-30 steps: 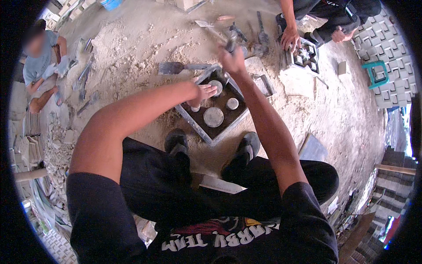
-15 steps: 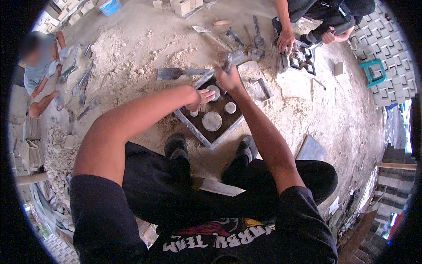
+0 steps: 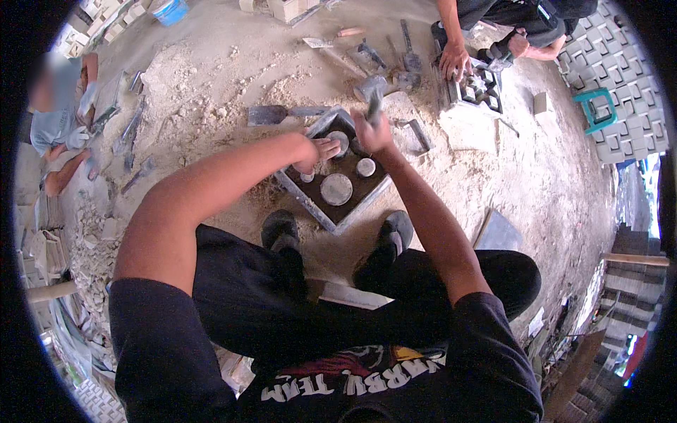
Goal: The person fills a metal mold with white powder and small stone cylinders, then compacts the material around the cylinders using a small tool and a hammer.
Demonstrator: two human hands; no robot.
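Note:
A square metal-edged mould frame [image 3: 308, 203] packed with dark material sits on the dusty ground between my feet. Round pale discs lie in it: a large disc [image 3: 336, 189] near the front corner, a small disc [image 3: 365, 167] at the right, and another small disc [image 3: 307, 176] partly behind my left wrist. My left hand [image 3: 315, 152] reaches over the left edge, its fingers stretched out against the disc [image 3: 340, 142] toward the back. Above the back right side, my right hand [image 3: 374, 132] is closed round the handle of a hammer [image 3: 372, 90], somewhat blurred by motion.
Beyond the mould lie a flat-bladed tool [image 3: 266, 115] and several dusty hand tools. At the back right, a co-worker's hand [image 3: 455, 62] touches another mould [image 3: 482, 90] with star-shaped pieces. A teal stool [image 3: 596, 109] stands at the right. Another person [image 3: 60, 106] sits at the left.
The hammer in my right hand has changed its tilt, with the handle now more upright. My left hand keeps its place on the disc. The whole view has shifted slightly.

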